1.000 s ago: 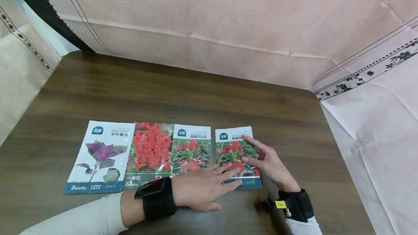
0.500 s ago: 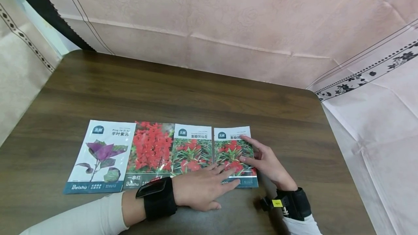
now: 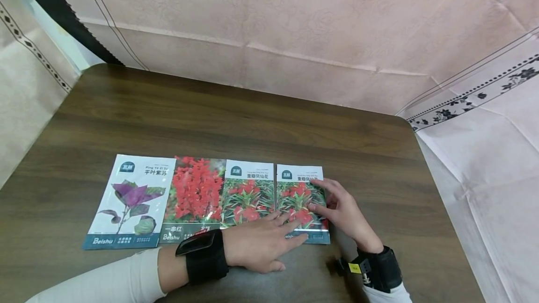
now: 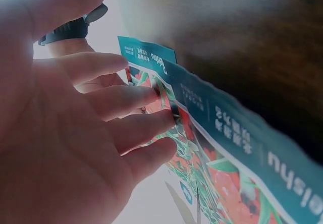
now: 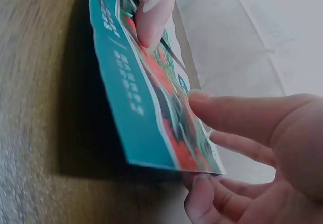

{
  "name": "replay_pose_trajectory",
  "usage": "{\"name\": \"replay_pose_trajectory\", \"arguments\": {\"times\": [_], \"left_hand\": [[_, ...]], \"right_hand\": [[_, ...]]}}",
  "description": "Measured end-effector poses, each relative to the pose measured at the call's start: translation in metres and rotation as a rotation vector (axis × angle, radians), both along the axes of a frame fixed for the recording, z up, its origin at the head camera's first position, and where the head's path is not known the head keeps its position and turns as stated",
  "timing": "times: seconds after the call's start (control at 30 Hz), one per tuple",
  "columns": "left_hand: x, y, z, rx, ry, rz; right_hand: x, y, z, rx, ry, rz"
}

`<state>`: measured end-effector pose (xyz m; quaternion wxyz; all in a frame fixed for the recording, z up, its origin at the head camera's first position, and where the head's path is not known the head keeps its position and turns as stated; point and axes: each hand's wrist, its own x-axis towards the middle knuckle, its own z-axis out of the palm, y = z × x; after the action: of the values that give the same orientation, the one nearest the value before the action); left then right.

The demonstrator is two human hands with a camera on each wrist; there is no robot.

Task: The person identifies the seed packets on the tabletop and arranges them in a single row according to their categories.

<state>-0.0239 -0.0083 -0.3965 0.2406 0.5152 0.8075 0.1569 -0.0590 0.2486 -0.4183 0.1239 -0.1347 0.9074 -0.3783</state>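
Note:
Several seed packets lie side by side in a row on the table. The rightmost seed packet [image 3: 296,194] has red flowers and a blue bottom band. My right hand [image 3: 346,212] holds it by its right side, thumb on its face and other fingers curled at the edge. A matching seed packet [image 3: 248,191] lies just left of it, a thin gap between. My left hand [image 3: 258,242] is spread, palm down, its fingertips reaching over the lower parts of these two packets. In the left wrist view those fingers [image 4: 126,100] look straight and apart.
Further left lie a red-flowered seed packet [image 3: 194,191] and a white seed packet with a purple-leaved plant [image 3: 132,200]. Bare wooden table [image 3: 236,120] stretches behind the row. Pale patterned cloth [image 3: 269,22] hangs along the back and sides.
The rightmost packet has shifted left with my right hand, narrowing the gap to the matching packet, then slid slightly towards me. My left hand has stayed nearly still.

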Motion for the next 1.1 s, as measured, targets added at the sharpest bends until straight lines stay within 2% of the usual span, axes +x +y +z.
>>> {"name": "replay_pose_trajectory", "arguments": {"times": [0.23, 0.33, 0.4, 0.47, 0.57, 0.7, 0.83, 1.1], "left_hand": [[-0.001, -0.001, 0.001, 0.005, -0.003, -0.001], [0.000, -0.001, 0.003, 0.000, 0.006, 0.002], [0.000, 0.000, 0.000, 0.001, 0.003, 0.001], [-0.001, 0.000, 0.000, 0.000, 0.013, -0.001], [-0.001, 0.001, 0.001, -0.005, 0.030, -0.003], [0.001, 0.001, 0.006, -0.015, 0.057, -0.001], [0.001, 0.001, 0.007, -0.019, 0.062, -0.006], [-0.001, 0.003, 0.009, 0.000, 0.054, -0.029]], "right_hand": [[0.003, -0.002, 0.002, 0.066, 0.088, -0.045], [0.005, -0.005, 0.007, 0.113, 0.110, -0.074], [0.007, -0.009, 0.011, 0.136, 0.132, -0.069], [0.009, -0.016, 0.016, 0.145, 0.152, -0.038], [0.013, -0.025, 0.020, 0.160, 0.145, 0.064], [0.015, -0.035, 0.020, 0.199, 0.059, 0.179], [0.012, -0.038, 0.020, 0.207, -0.013, 0.232], [0.007, -0.040, 0.018, 0.189, -0.097, 0.383]]}}
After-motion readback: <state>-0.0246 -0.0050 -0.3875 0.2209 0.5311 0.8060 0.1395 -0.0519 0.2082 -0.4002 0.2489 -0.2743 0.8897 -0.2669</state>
